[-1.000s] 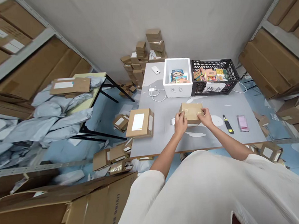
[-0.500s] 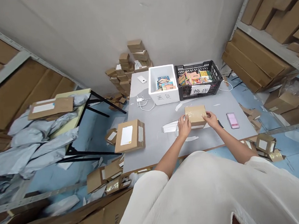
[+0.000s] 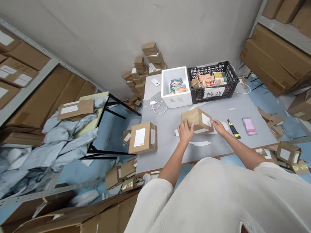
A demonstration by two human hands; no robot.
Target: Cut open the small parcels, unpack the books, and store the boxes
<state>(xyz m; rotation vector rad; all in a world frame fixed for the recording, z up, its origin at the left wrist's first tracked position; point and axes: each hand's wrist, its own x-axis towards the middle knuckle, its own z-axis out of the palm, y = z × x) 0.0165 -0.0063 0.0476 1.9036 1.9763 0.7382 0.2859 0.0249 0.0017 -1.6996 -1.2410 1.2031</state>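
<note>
A small cardboard box (image 3: 191,116) with a white label on its right side is tilted and turned above the grey table (image 3: 168,144). My left hand (image 3: 185,130) grips its near left side, fingers bent over the edge. At the lower right corner, my right hand (image 3: 219,127) pinches the box with its fingertips. White paper scraps (image 3: 200,143) lie under and in front of the box. Right of my right hand lies a black and yellow box cutter (image 3: 233,129). Beyond it is a pink-screened phone (image 3: 249,126).
A white foam bin (image 3: 177,100) and a black plastic crate (image 3: 215,93), both holding books, stand at the back. A larger labelled box (image 3: 143,140) sits at the table's left edge. Grey parcels (image 3: 43,152) cover a side table; boxes fill the shelves and floor.
The small box has been turned and tilted, so its labelled side now shows. My hands have shifted with it. The view has swung left, and the box cutter is now uncovered.
</note>
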